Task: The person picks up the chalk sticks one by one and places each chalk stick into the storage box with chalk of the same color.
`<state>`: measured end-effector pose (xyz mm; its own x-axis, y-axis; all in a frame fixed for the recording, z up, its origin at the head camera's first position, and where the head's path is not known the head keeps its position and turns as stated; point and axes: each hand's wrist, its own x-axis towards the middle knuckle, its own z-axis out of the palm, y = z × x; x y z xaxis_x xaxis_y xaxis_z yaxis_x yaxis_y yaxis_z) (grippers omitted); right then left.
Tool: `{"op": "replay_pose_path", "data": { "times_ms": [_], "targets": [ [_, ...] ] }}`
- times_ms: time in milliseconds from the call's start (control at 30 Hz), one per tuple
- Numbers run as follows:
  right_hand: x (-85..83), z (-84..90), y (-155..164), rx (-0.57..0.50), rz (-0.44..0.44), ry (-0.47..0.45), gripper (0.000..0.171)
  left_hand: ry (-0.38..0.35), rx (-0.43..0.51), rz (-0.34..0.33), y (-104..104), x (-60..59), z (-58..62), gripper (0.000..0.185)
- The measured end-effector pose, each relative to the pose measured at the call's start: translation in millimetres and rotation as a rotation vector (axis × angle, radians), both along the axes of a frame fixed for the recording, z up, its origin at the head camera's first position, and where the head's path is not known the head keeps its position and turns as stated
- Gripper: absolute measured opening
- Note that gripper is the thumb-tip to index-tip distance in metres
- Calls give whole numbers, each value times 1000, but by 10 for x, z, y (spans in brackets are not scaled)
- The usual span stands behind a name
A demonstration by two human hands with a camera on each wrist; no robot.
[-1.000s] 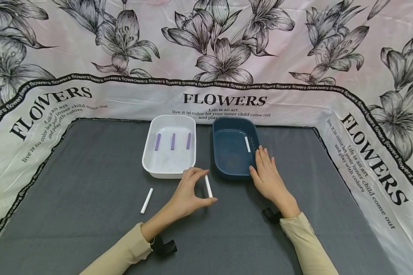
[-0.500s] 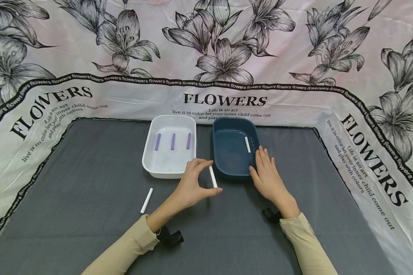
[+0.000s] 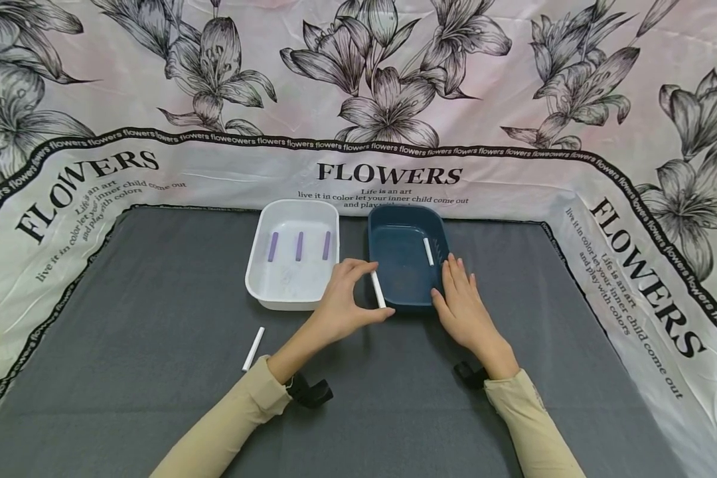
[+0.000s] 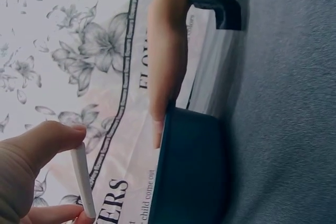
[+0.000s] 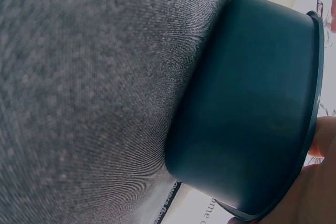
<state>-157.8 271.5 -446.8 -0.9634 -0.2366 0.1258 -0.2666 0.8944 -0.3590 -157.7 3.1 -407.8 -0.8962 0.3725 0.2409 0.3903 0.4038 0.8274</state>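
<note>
Loose white chalk stick (image 3: 253, 349) lies on the grey cloth-covered table (image 3: 155, 299), well left of the grip and below it; white rectangular plastic tray (image 3: 257, 279) just left of the grip holds three purple chalk sticks (image 3: 299, 245) side by side.

Left hand (image 3: 343, 302): thumb and forefinger pinch a second white chalk stick (image 3: 378, 289) by its two ends, other fingers loosely curled; over the last second this hand has carried the stick up and rightward, from the bare cloth to the near left rim of the dark blue plastic tray (image 3: 376, 226); reads as a drop into the blue tray about to happen.

Right of the grip, a third white stick (image 3: 428, 251) rests inside the blue tray; right hand (image 3: 463, 309) unchanged, fingers straight, flat against the tray's right wall, steadying it.
</note>
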Motion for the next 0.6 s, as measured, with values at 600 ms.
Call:
{"op": "replay_pose_path", "data": {
  "times_ms": [600],
  "targets": [
    [-19, -17, -3, 14, -6, -1, 66, -54, -58, -46, 148, -312, 133, 73]
  ]
}}
